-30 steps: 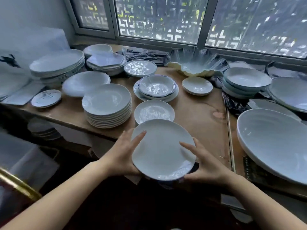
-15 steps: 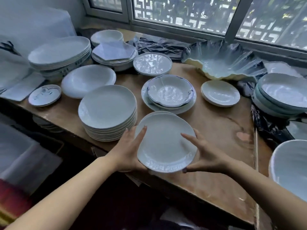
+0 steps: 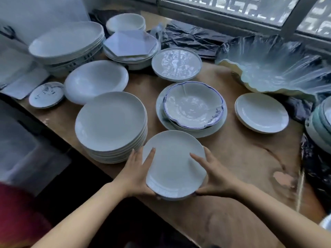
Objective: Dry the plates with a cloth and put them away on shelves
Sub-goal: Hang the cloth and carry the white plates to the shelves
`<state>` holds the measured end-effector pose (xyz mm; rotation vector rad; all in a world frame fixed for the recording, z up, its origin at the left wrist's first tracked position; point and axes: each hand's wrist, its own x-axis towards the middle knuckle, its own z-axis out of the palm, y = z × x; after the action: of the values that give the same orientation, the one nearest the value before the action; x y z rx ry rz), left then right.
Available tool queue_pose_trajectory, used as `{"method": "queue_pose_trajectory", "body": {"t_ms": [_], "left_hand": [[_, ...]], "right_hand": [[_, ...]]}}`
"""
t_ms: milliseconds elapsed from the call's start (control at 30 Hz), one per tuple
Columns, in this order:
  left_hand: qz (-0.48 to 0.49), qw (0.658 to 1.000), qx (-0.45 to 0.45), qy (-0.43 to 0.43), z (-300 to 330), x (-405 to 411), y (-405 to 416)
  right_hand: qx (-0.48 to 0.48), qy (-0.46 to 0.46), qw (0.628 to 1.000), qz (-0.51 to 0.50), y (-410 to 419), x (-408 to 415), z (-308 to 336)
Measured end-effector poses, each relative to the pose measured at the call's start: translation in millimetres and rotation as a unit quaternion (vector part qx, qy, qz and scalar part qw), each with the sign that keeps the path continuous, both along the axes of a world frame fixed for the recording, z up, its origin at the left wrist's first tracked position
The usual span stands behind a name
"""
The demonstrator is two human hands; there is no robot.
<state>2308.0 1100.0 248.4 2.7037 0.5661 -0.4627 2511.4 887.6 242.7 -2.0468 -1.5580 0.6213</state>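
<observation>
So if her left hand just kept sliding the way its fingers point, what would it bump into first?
Probably the tall stack of plates: the left hand, gripping the held plate, has fingertips nearly at its base, though depth is unclear.

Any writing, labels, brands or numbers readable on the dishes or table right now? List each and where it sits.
No text can be read.
Small round saucer at the table's left edge: dark brush-like marks, too blurred to tell writing from drawing.
Blue-rimmed scalloped white bowl: blue marks on its right rim, too small to read.
Plain white plate held in left hand and right hand: no marking visible.
</observation>
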Motion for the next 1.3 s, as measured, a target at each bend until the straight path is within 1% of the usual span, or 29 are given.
{"method": "queue_pose_trajectory", "body": {"t_ms": [133,267,467,567,667,733,833,967,1067,1167,1300], "left_hand": [[-0.001,1.0,-0.008,0.02,1,0,-2],[-0.002,0.999,-0.017,0.028,-1,-7,-6],[-0.008,1.0,-0.003,0.019,-6,-9,-5],[-0.006,1.0,-0.005,0.016,-9,-12,-5],[-0.005,1.0,-0.003,0.013,-11,-13,-2],[-0.036,0.999,0.008,0.004,-9,-13,-2],[-0.111,0.993,0.026,-0.032,2,-14,-2],[-0.228,0.965,0.067,-0.115,25,-11,2],[-0.305,0.936,0.066,-0.165,52,-9,-2],[-0.379,0.895,0.042,-0.23,74,-14,-15],[-0.482,0.841,-0.007,-0.245,103,-24,-49]], "right_hand": [[0.026,-0.011,1.0,0.01,0,3,-7],[0.019,-0.006,1.0,0.015,-4,6,-11],[-0.043,0.01,0.999,0.002,-8,4,-12],[-0.074,-0.017,0.997,-0.005,-9,0,-7],[-0.099,-0.043,0.994,-0.033,-13,-8,-2],[-0.119,-0.04,0.99,-0.063,-18,-17,4],[-0.131,-0.029,0.984,-0.121,-27,-38,18],[-0.111,-0.043,0.965,-0.234,-43,-83,46],[-0.095,-0.041,0.944,-0.314,-56,-125,66],[-0.111,-0.068,0.919,-0.371,-71,-173,85],[-0.108,-0.091,0.873,-0.466,-101,-247,113]]}}
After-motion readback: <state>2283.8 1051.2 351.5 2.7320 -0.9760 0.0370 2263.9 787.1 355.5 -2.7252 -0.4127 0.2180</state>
